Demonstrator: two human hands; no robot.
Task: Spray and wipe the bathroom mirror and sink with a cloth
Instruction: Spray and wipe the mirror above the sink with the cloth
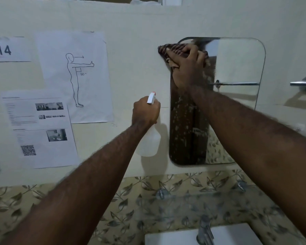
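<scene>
A rounded mirror (237,68) hangs on the cream wall, with spray droplets over its left half. My right hand (187,68) presses a dark striped cloth (173,50) against the mirror's top left corner; part of the cloth laps over onto the wall. My left hand (145,111) grips the neck of a white spray bottle (149,142) with a red-tipped nozzle, held just left of the mirror. The white sink (166,238) with a metal tap (204,230) shows at the bottom edge.
Several printed paper sheets (74,76) are taped to the wall at left. A metal towel bar (302,83) sticks out at right. Leaf-patterned tiles (148,200) run below the mirror, with two small wall fittings set in them.
</scene>
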